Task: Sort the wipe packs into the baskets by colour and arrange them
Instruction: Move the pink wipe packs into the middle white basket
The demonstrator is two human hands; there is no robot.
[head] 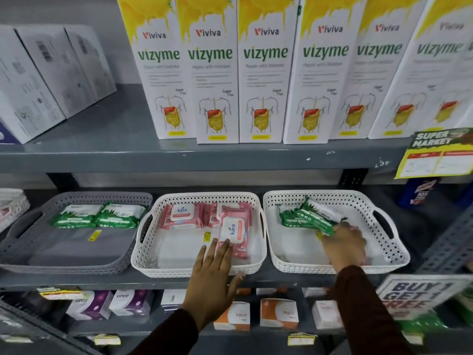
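Three baskets stand side by side on the middle shelf. The grey basket (76, 267) on the left holds two green wipe packs (74, 216) at its back. The middle white basket (143, 260) holds several pink packs (180, 216). My left hand (212, 275) reaches over its front rim, fingers spread and fingertips resting on the near end of one pink pack (233, 229) that lies lengthwise. The right white basket (399, 252) holds a loose pile of green packs (307, 216). My right hand (343, 242), blurred, is curled on the near end of one of them.
Tall white-and-yellow cartons (265, 73) line the upper shelf, with grey-white boxes (38, 73) to their left. Small boxes (279, 313) fill the lower shelf. Paper signs (435, 155) (414, 295) hang off the shelf edges at right. A slotted metal upright (450, 242) stands at far right.
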